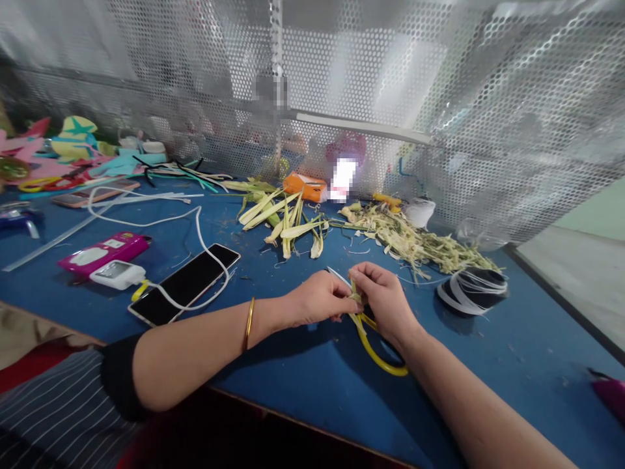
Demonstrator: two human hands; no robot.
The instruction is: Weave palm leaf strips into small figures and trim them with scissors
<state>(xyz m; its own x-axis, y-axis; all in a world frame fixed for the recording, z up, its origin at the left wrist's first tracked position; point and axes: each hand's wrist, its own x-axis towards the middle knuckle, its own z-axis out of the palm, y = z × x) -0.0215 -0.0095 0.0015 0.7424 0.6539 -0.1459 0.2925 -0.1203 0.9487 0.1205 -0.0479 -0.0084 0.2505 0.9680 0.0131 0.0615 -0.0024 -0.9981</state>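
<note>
My left hand (317,298) and my right hand (385,301) meet over the blue table (303,378), fingers pinched together on a small piece of pale green leaf strip (355,294). A thin white strip pokes up between the fingers. Scissors with yellow handles (375,348) lie on the table under my right hand and wrist. A gold bangle sits on my left wrist. Cut leaf strips (286,221) lie in a loose bunch beyond my hands.
A heap of leaf shreds (420,242) lies at the back right beside a black-and-white roll (472,290). A dark phone (184,284) with white cable, a white device (117,273) and a pink case (103,251) lie left. Perforated metal screen (439,117) behind.
</note>
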